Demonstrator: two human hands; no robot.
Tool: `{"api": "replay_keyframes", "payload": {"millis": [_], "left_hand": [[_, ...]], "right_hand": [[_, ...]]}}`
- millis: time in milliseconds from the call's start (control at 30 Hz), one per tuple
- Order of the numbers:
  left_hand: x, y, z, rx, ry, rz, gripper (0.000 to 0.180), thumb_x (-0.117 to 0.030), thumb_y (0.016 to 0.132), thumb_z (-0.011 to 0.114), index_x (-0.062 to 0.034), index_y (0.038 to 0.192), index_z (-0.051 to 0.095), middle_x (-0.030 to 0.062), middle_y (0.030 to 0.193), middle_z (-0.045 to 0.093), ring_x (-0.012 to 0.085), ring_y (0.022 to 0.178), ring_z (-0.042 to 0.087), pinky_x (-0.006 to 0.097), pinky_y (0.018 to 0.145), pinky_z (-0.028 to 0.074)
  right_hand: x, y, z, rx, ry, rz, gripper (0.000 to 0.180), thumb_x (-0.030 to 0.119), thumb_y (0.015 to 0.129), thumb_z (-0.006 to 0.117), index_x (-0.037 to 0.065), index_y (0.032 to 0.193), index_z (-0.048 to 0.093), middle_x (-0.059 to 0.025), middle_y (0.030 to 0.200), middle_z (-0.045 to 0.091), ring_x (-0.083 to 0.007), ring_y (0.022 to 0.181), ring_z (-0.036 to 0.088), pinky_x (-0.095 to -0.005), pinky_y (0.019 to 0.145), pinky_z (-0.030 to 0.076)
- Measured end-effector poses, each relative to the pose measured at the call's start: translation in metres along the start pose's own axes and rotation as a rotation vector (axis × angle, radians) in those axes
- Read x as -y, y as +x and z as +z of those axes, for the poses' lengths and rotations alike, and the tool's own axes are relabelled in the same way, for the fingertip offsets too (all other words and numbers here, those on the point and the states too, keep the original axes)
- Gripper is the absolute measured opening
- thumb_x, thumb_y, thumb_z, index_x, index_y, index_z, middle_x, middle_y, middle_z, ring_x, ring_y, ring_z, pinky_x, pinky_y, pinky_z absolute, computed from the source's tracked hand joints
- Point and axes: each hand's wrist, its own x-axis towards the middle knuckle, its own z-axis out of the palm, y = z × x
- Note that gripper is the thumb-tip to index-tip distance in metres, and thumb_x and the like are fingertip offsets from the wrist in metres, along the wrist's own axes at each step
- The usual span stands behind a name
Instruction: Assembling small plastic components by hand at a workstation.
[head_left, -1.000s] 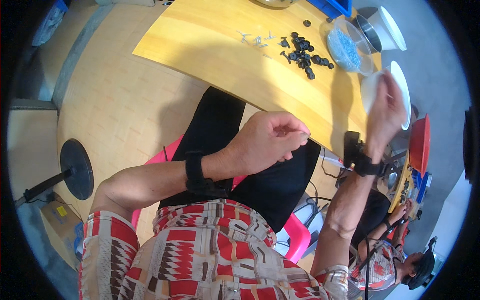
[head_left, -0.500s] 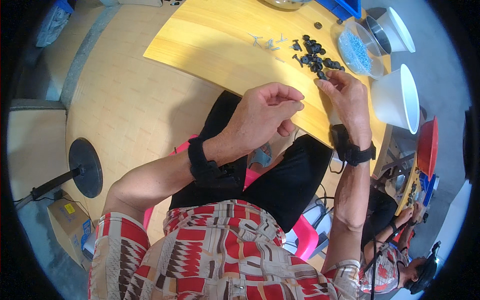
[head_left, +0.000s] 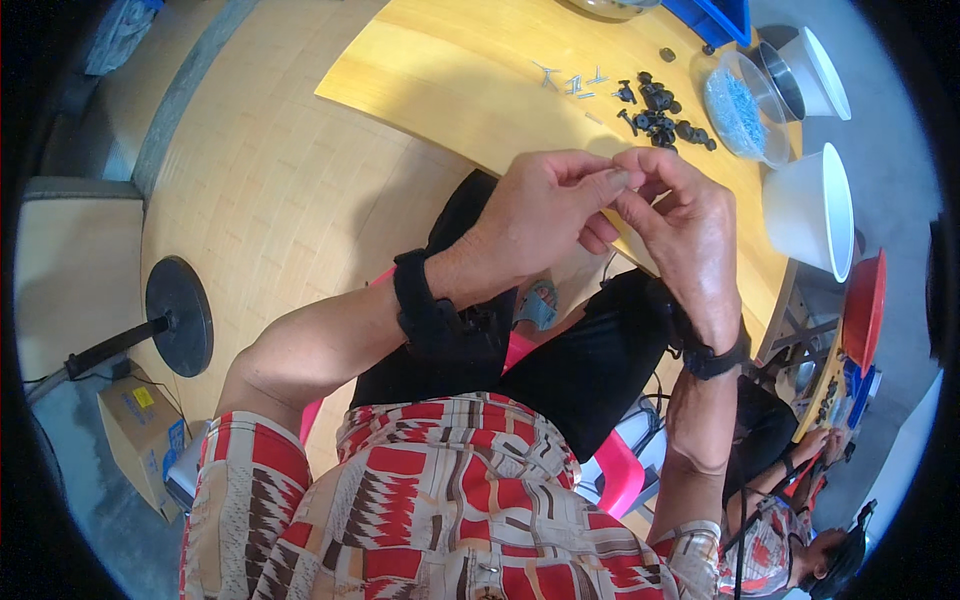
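Note:
My left hand [head_left: 548, 215] and my right hand [head_left: 690, 225] meet fingertip to fingertip over the front edge of the yellow wooden table [head_left: 440, 75]. Both are closed in a pinch, and whatever lies between the fingers is hidden. Just beyond my right hand is a loose pile of small round black knobs [head_left: 655, 122], some with a stem. Left of the pile lie several thin silvery screws [head_left: 574, 85].
A clear bowl of small bluish screws [head_left: 738, 112] stands right of the knobs, beside a metal bowl [head_left: 783, 80]. White tubs [head_left: 812, 212] and a red basin [head_left: 864, 310] line the right side. A blue bin [head_left: 715, 20] is at the back. Another person [head_left: 775, 530] works at lower right.
My right hand has come away from the black knobs and moved back to meet my left hand's fingertips. The view has shifted slightly, so the table sits farther right.

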Motion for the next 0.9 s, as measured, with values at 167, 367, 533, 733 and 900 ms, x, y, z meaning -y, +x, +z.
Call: {"api": "replay_keyframes", "payload": {"millis": [167,367,533,733,900], "left_hand": [[-0.019,0.006,-0.016,-0.135,-0.015,0.001,0.025,-0.023,0.087,0.053,-0.0011,0.097,0.059,0.0059,0.079,0.061,0.0099,0.059,0.058,0.022,0.056,0.050],[-0.036,0.009,-0.027,-0.252,-0.021,0.180,0.027,-0.027,0.084,0.055,-0.0028,0.095,0.060,0.0055,0.082,0.060,0.0117,0.061,0.057,0.023,0.057,0.047],[-0.030,0.012,-0.026,-0.264,-0.020,0.149,0.026,-0.026,0.084,0.054,-0.0033,0.096,0.061,0.0044,0.081,0.059,0.0113,0.061,0.057,0.023,0.056,0.047],[-0.026,0.008,-0.022,-0.206,-0.140,0.085,0.026,-0.024,0.084,0.056,-0.0028,0.099,0.059,0.0054,0.083,0.062,0.0110,0.061,0.057,0.023,0.055,0.047],[-0.010,0.007,-0.008,0.001,-0.162,0.033,0.024,-0.020,0.085,0.057,-0.0036,0.102,0.057,0.0090,0.090,0.064,0.0109,0.062,0.058,0.023,0.055,0.050]], "right_hand": [[-0.012,0.025,-0.002,-0.094,-0.057,0.060,0.017,0.009,0.077,0.061,-0.003,0.091,0.060,-0.0126,0.068,0.061,-0.0177,0.061,0.058,-0.0278,0.059,0.045],[-0.018,0.054,0.013,0.039,-0.272,-0.044,0.018,0.015,0.079,0.059,-0.002,0.083,0.059,-0.0195,0.067,0.056,-0.0302,0.062,0.058,-0.0336,0.058,0.044],[-0.020,0.067,0.017,0.150,-0.403,-0.069,0.016,0.013,0.079,0.055,-0.003,0.076,0.056,-0.0213,0.071,0.058,-0.0363,0.069,0.057,-0.0413,0.064,0.045],[-0.020,0.050,0.010,-0.076,-0.321,-0.013,0.017,0.014,0.081,0.054,-0.003,0.083,0.056,-0.0186,0.072,0.059,-0.0296,0.068,0.059,-0.0379,0.062,0.045],[0.008,0.013,0.005,-0.480,0.321,0.092,0.017,0.014,0.085,0.056,-0.001,0.094,0.059,-0.0028,0.070,0.056,-0.0058,0.058,0.049,-0.0190,0.049,0.041]]}}
